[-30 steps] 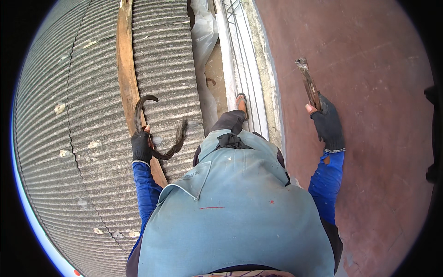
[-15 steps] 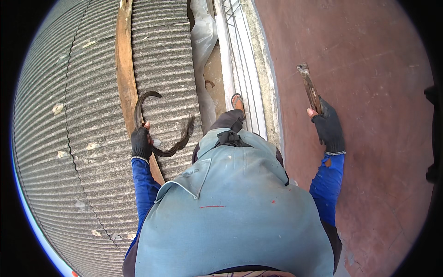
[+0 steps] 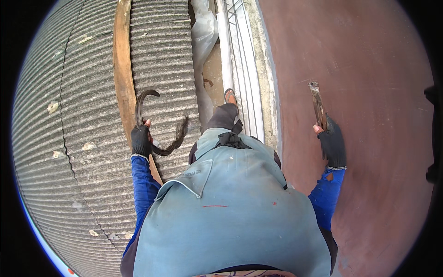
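Note:
My left hand (image 3: pixel 141 140), in a dark fingerless glove, is closed round the middle of a bundle of thin dark tie wire (image 3: pixel 177 141). The bundle bends in an S: one end hooks over above the fist, the other frays out to the right. On the right side, my right hand (image 3: pixel 333 144), gloved the same way, grips a pair of rusty pincers (image 3: pixel 318 100) by the handles. Their head points away from me. The palm hides most of the handles.
Corrugated grey roofing (image 3: pixel 97 115) with a long wooden plank (image 3: pixel 123 69) lies to my left. My sandalled foot (image 3: pixel 230 97) is on a white ledge (image 3: pixel 251 78) carrying thin steel bars. Plastic sheeting (image 3: pixel 203 32) hangs beside it. A reddish-brown smooth surface (image 3: pixel 369 69) spreads right.
My right hand with the pincers has dropped slightly nearer to me. My foot and legs have shifted a little left. The left hand keeps the wire almost where it was.

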Action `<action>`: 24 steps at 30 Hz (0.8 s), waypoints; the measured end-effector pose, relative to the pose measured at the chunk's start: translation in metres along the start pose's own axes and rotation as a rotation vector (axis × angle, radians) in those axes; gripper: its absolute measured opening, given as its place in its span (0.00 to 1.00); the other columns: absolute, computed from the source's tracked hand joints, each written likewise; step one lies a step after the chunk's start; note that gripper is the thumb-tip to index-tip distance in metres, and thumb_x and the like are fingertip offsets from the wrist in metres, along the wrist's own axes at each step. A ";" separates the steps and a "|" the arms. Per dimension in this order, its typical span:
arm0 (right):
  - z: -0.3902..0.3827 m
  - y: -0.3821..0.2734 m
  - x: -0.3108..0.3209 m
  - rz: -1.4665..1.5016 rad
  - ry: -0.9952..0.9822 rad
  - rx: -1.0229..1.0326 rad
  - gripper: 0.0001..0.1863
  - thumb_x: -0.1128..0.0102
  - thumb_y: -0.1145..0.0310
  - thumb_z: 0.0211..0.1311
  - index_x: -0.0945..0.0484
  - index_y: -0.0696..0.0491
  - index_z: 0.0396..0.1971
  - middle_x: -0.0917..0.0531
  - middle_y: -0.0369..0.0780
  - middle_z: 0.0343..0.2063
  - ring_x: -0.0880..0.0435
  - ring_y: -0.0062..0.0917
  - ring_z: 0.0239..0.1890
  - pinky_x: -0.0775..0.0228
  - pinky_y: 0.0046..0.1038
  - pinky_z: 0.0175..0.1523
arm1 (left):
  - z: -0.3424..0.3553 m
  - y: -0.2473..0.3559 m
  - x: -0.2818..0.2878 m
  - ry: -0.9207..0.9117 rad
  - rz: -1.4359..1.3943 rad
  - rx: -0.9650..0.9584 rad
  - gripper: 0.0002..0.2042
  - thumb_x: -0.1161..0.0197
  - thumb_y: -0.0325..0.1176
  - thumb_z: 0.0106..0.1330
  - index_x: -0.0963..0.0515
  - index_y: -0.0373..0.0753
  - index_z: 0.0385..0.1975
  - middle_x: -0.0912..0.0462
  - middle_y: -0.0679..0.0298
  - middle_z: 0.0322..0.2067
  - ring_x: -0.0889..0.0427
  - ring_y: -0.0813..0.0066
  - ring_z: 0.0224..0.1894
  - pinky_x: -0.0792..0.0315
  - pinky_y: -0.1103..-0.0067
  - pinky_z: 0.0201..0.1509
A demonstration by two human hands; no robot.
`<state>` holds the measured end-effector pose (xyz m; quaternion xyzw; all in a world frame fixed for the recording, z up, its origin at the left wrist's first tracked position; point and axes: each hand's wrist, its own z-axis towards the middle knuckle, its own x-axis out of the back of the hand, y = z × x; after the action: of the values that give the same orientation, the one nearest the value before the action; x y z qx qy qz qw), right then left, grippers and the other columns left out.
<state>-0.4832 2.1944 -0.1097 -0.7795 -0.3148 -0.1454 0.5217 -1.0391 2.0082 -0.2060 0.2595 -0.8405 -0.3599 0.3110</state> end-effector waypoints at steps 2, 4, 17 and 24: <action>0.001 -0.001 0.000 0.005 0.027 -0.032 0.13 0.40 0.65 0.59 0.25 0.57 0.38 0.28 0.32 0.25 0.32 0.17 0.28 0.36 0.23 0.35 | 0.011 0.001 -0.004 0.008 0.028 0.034 0.14 0.35 0.39 0.61 0.23 0.35 0.38 0.36 0.73 0.12 0.38 0.82 0.11 0.41 0.81 0.15; 0.006 -0.006 -0.002 0.056 0.065 -0.089 0.11 0.40 0.65 0.59 0.25 0.56 0.37 0.29 0.32 0.24 0.32 0.17 0.28 0.36 0.22 0.35 | 0.023 0.006 -0.009 0.011 0.028 0.035 0.14 0.35 0.40 0.61 0.22 0.35 0.37 0.36 0.73 0.12 0.37 0.82 0.11 0.40 0.80 0.15; 0.243 -0.161 -0.001 0.182 0.000 0.260 0.14 0.39 0.59 0.61 0.25 0.55 0.34 0.28 0.31 0.24 0.29 0.16 0.27 0.34 0.22 0.35 | 0.119 0.091 -0.077 -0.029 0.062 0.104 0.13 0.35 0.40 0.61 0.23 0.37 0.36 0.36 0.73 0.11 0.37 0.82 0.11 0.41 0.81 0.15; 0.274 -0.171 0.011 0.042 0.085 0.031 0.16 0.38 0.57 0.62 0.25 0.56 0.36 0.26 0.32 0.26 0.27 0.16 0.28 0.33 0.22 0.37 | 0.167 0.140 -0.088 0.097 -0.149 0.148 0.11 0.35 0.38 0.62 0.24 0.38 0.38 0.37 0.74 0.12 0.37 0.82 0.11 0.39 0.81 0.15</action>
<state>-0.6130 2.4897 -0.0934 -0.7707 -0.2782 -0.1626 0.5497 -1.1282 2.2248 -0.2190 0.3604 -0.8272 -0.3062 0.3036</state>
